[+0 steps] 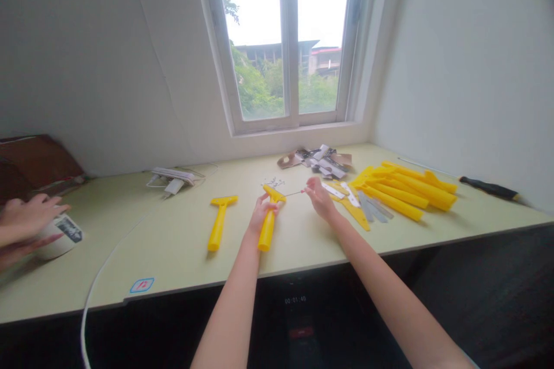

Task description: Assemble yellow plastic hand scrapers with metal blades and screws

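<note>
In my left hand (261, 211) is a yellow T-shaped scraper (267, 232), its head tilted away from me and the handle's end toward the table's front edge. My right hand (319, 197) is closed on a small thin screwdriver (296, 192); the slim shaft points left and its tip reaches the side of the scraper's head. Whether the tip touches a screw is too small to tell. Just behind the scraper lies a scatter of small screws (273, 182). A second yellow scraper (219, 222) rests on the table to the left.
To the right is a pile of yellow handles (402, 187), with metal blades (374, 207) beside it. A long black-handled screwdriver (488, 187) lies by the wall. Packaging scraps (324, 160) and a power strip (173, 175) sit at the back. Another person's hands (32, 222) hold a white container (58, 240).
</note>
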A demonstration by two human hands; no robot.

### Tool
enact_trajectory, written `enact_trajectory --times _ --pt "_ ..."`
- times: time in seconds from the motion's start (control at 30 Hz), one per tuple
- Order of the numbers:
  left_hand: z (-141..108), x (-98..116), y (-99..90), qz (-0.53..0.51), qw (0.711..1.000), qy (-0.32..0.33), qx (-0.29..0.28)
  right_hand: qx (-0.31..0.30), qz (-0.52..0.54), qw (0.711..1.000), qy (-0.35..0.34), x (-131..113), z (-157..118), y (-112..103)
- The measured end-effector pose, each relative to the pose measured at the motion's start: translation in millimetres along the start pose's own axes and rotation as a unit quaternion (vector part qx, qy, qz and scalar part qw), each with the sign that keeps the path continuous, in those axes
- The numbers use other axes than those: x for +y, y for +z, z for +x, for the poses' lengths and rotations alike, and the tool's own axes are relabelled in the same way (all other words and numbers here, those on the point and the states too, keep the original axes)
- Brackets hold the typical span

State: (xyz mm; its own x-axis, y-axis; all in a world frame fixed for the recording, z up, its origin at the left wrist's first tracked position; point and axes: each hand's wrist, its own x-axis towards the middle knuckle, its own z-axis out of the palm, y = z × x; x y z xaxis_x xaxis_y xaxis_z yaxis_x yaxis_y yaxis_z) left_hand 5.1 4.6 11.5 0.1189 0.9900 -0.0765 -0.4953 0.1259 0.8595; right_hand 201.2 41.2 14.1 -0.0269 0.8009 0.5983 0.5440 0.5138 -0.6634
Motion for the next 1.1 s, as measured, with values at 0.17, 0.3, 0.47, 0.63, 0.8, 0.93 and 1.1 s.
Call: enact_trajectory --times 0.17,0.3,0.47,0.63,0.8,0.93,1.1 --pt "-3 3 4.1 0.008 1.0 -0.003 0.011 0.006 0.04 0.999 -0.032 -3 0 -1" --pt "-5 4 6.2 0.035 0.999 0.0 0.016 0.007 0.063 0.998 -0.029 -11 0 -6" --pt "-3 3 4.4 0.045 0.999 0.007 0.016 0.029 0.043 0.999 -0.006 -12 0 -8" --pt "-2 3 5.2 0.04 0.999 0.01 0.022 0.016 0.028 0.999 -0.007 -6 -1 -5" --pt "-4 4 8.0 0.046 0.998 0.006 0.029 0.013 0.047 0.998 -0.042 -3 0 -1" --pt "-4 4 8.0 0.059 0.998 0.005 0.023 0.01 0.065 0.996 -0.056 -9 0 -4" --pt "-2 3 5.9 0.058 0.998 0.002 0.021 0.037 0.054 0.997 -0.028 -13 0 -9"
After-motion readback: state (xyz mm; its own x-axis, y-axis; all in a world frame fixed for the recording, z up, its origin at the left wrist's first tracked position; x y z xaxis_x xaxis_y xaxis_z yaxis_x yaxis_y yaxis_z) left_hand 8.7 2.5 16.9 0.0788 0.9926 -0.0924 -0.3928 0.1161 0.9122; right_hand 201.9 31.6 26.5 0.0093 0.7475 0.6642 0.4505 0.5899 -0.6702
